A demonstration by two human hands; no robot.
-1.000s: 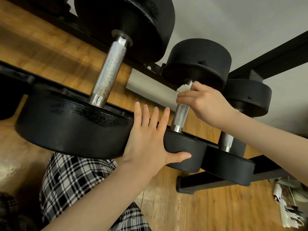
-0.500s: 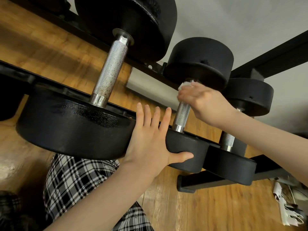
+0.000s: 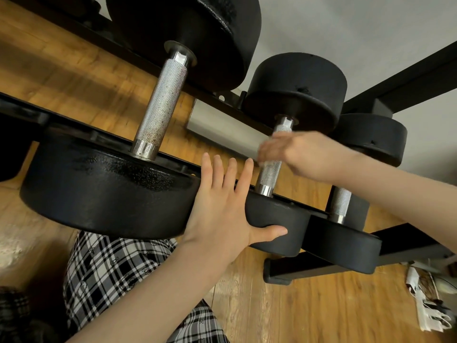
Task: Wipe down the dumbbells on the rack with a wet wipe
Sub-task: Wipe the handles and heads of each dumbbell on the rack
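Middle dumbbell point(image 3: 269, 174) gripped at its knurled handle on the rack point(image 3: 408, 78).

The handle is wrapped by the curled fingers of the right hand point(image 3: 304, 154), which is blurred; whether a wipe is held under them cannot be told. The left hand point(image 3: 222, 209) is laid flat with fingers straight, its thumb hooked under the near weight of the same dumbbell. A large dumbbell point(image 3: 160, 105) is racked left of the left hand, a small dumbbell point(image 3: 341, 204) below the right wrist.

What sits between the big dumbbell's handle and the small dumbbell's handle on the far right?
In the head view, the middle dumbbell's handle stands between them, with the right hand wrapped around it; the left hand rests below.
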